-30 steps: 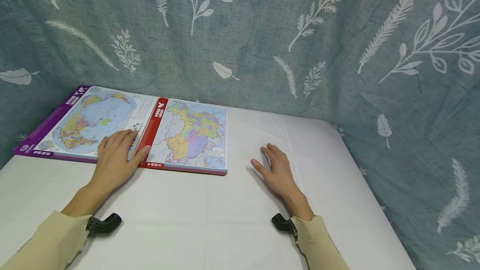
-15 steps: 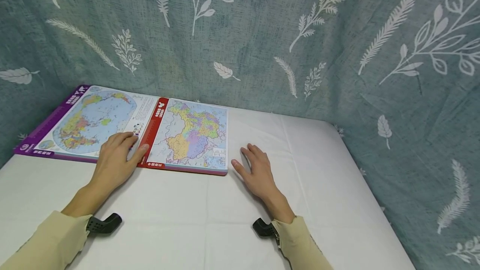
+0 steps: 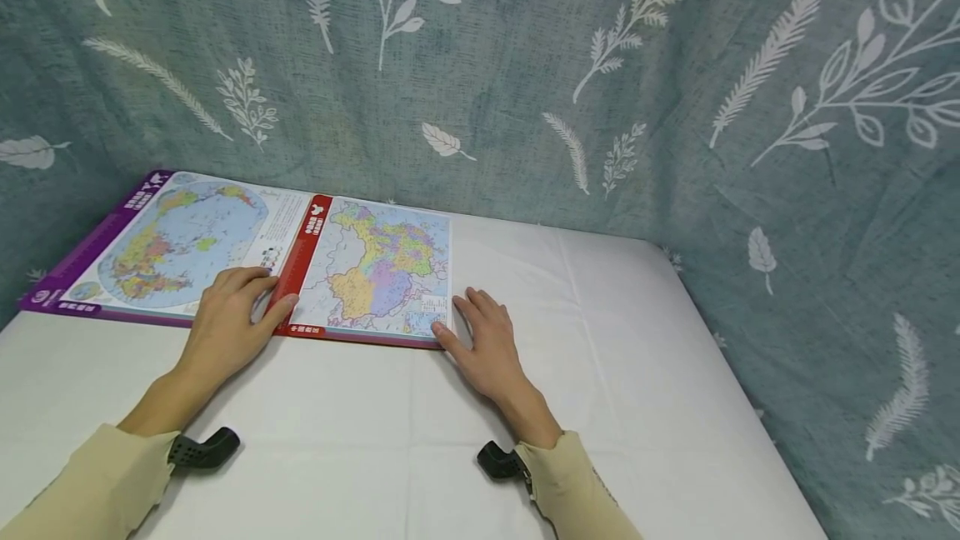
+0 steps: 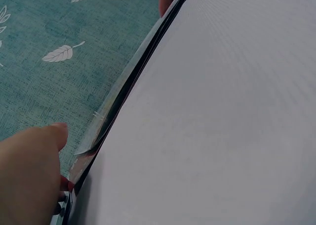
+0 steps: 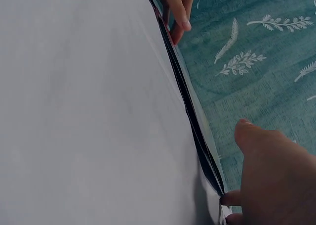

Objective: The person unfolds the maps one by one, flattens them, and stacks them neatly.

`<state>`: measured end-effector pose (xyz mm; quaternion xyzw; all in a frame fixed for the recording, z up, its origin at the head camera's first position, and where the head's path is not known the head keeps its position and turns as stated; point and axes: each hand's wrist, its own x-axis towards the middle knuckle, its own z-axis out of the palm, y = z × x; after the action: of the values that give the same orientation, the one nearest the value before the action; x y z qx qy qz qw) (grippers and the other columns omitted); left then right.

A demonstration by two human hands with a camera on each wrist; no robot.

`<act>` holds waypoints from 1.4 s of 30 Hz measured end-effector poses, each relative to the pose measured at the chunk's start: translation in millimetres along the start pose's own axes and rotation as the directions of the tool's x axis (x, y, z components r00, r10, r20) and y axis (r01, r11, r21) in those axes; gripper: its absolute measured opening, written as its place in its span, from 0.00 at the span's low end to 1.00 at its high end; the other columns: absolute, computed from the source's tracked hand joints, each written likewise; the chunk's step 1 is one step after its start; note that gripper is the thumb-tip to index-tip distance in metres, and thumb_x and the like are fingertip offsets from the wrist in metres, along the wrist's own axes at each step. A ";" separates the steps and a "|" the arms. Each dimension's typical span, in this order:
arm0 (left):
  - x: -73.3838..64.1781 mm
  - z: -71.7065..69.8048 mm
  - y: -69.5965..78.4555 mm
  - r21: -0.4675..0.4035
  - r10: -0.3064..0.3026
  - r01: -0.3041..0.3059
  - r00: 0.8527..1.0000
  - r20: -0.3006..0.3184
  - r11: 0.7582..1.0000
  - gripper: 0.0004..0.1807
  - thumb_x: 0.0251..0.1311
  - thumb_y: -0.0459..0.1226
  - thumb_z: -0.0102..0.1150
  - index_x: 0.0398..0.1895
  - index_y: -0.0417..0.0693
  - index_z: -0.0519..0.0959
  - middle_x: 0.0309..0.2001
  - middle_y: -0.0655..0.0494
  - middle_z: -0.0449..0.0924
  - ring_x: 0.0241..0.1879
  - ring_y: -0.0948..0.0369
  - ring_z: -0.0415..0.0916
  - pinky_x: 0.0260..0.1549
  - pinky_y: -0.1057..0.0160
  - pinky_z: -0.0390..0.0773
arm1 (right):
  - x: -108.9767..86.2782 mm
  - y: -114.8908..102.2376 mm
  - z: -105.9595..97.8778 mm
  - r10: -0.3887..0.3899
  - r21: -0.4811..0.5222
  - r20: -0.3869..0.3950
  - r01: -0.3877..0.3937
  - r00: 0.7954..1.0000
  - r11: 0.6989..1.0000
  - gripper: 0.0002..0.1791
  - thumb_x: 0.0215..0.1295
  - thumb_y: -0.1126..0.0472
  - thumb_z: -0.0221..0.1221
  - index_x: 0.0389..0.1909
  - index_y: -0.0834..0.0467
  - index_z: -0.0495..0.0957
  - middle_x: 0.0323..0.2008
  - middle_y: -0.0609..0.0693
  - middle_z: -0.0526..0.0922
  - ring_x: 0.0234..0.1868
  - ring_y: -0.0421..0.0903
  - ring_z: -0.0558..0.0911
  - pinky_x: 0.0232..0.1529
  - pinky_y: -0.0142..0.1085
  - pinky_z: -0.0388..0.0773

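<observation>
A red-bordered map (image 3: 386,269) lies flat, overlapping or abutting the right side of a purple-bordered world map (image 3: 191,244); which of these I cannot tell. My left hand (image 3: 228,319) rests on the near edge where the two meet, fingers on the world map and thumb on the red strip. At the red-bordered map's near right corner is my right hand (image 3: 486,346), its thumb at the near edge and its fingers along the right side. Both wrist views show the maps edge-on. In the right wrist view, the right hand (image 5: 279,163) has its thumb raised, with fingertips at the edge.
A white cloth covers the table (image 3: 360,423). Behind and to the right hangs a blue-green curtain (image 3: 480,82) with white leaf prints, close to the maps' far edge. Black camera mounts (image 3: 202,448) stick out from both sleeves.
My right hand has moved left across the white cloth to the red-bordered map's near right corner. The left hand and both maps have stayed in place.
</observation>
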<state>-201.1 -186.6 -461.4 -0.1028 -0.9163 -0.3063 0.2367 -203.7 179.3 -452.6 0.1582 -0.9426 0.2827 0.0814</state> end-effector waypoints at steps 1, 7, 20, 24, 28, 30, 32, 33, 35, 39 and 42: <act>0.1 0.2 0.0 0.000 -0.001 0.001 1.000 0.001 1.000 0.29 0.67 0.46 0.68 0.56 0.27 0.82 0.59 0.32 0.78 0.65 0.37 0.68 0.61 0.34 0.63 | -0.1 -1.7 1.0 -0.004 0.000 0.005 0.004 1.000 1.000 0.40 0.73 0.38 0.58 0.74 0.63 0.71 0.78 0.62 0.65 0.82 0.61 0.58 0.80 0.63 0.44; -0.5 0.1 0.2 0.005 -0.024 0.024 1.000 -0.001 1.000 0.31 0.61 0.45 0.73 0.57 0.27 0.81 0.60 0.33 0.78 0.64 0.37 0.68 0.60 0.34 0.64 | -0.8 -7.1 4.7 -0.014 0.000 0.001 0.014 1.000 1.000 0.43 0.70 0.37 0.61 0.74 0.64 0.71 0.78 0.63 0.66 0.82 0.61 0.58 0.80 0.65 0.45; -1.9 1.4 -2.4 -0.031 0.007 -0.008 0.999 -0.036 0.999 0.29 0.55 0.34 0.76 0.60 0.33 0.80 0.29 0.50 0.74 0.33 0.54 0.66 0.39 0.53 0.59 | -0.7 -4.1 10.2 -0.038 -0.018 -0.042 0.037 0.998 0.999 0.45 0.61 0.43 0.73 0.73 0.63 0.72 0.74 0.61 0.71 0.77 0.59 0.67 0.77 0.56 0.61; -4.2 0.0 -4.3 -0.056 -0.037 0.039 0.999 0.035 0.998 0.29 0.59 0.33 0.74 0.63 0.33 0.77 0.24 0.55 0.71 0.27 0.57 0.62 0.36 0.55 0.58 | -0.2 -6.1 9.7 -0.037 0.075 -0.080 0.043 0.996 0.996 0.43 0.59 0.48 0.77 0.72 0.60 0.73 0.68 0.57 0.77 0.72 0.55 0.73 0.73 0.53 0.67; -4.6 -1.1 -5.0 -0.059 -0.066 0.070 0.995 0.080 0.996 0.29 0.62 0.33 0.72 0.64 0.33 0.75 0.23 0.56 0.70 0.27 0.56 0.62 0.33 0.55 0.58 | 0.0 -7.5 9.1 0.000 0.215 -0.092 0.020 0.996 0.976 0.43 0.59 0.54 0.78 0.75 0.54 0.71 0.52 0.53 0.83 0.55 0.50 0.81 0.61 0.45 0.75; -4.1 -1.4 -4.3 -0.059 -0.070 0.076 0.993 0.091 0.995 0.29 0.63 0.34 0.72 0.64 0.32 0.74 0.22 0.56 0.69 0.27 0.56 0.62 0.34 0.55 0.58 | -0.2 -7.6 9.2 0.020 0.268 -0.070 -0.001 0.997 0.963 0.43 0.61 0.56 0.76 0.76 0.53 0.69 0.42 0.50 0.84 0.43 0.47 0.81 0.50 0.39 0.76; -3.8 -1.8 -3.2 -0.059 -0.071 0.077 0.993 0.094 0.995 0.29 0.63 0.34 0.72 0.64 0.32 0.74 0.22 0.56 0.69 0.27 0.57 0.62 0.34 0.55 0.58 | -0.7 -7.9 8.8 0.036 0.310 -0.041 -0.021 0.999 0.950 0.42 0.64 0.58 0.74 0.77 0.53 0.67 0.33 0.47 0.83 0.34 0.43 0.78 0.40 0.34 0.75; -3.5 -1.8 -2.7 -0.059 -0.072 0.078 0.993 0.095 0.995 0.29 0.63 0.34 0.72 0.64 0.32 0.74 0.22 0.56 0.69 0.27 0.57 0.62 0.34 0.55 0.58 | -0.9 -8.1 8.4 0.040 0.324 -0.028 -0.028 0.999 0.946 0.42 0.65 0.59 0.73 0.78 0.53 0.66 0.30 0.45 0.83 0.31 0.42 0.77 0.37 0.32 0.73; -2.8 -1.5 -1.7 -0.059 -0.072 0.078 0.993 0.093 0.995 0.28 0.63 0.34 0.72 0.64 0.31 0.75 0.22 0.56 0.68 0.27 0.56 0.62 0.34 0.55 0.58 | -0.9 -8.0 7.6 0.039 0.338 -0.013 -0.032 0.999 0.941 0.41 0.67 0.59 0.72 0.78 0.54 0.65 0.27 0.44 0.82 0.28 0.40 0.75 0.34 0.30 0.71; -1.5 -1.0 0.2 -0.061 -0.076 0.082 0.993 0.093 0.995 0.28 0.64 0.33 0.71 0.64 0.31 0.75 0.22 0.56 0.67 0.27 0.56 0.62 0.33 0.55 0.58 | -0.3 -7.6 5.8 0.035 0.347 -0.021 -0.026 0.999 0.938 0.40 0.68 0.61 0.71 0.78 0.57 0.66 0.27 0.45 0.84 0.27 0.38 0.75 0.34 0.29 0.70; -0.5 -0.6 1.4 -0.063 -0.077 0.083 0.993 0.094 0.995 0.27 0.64 0.33 0.70 0.64 0.31 0.75 0.22 0.56 0.67 0.26 0.56 0.62 0.33 0.55 0.57 | -0.6 -7.3 5.0 0.044 0.345 -0.033 -0.030 0.999 0.938 0.38 0.68 0.61 0.71 0.76 0.59 0.68 0.27 0.45 0.85 0.27 0.38 0.76 0.35 0.29 0.70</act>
<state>-199.9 -185.8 -460.6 -0.0878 -0.9187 -0.3412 0.1787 -201.0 170.9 -453.2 0.1468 -0.8797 0.4475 0.0661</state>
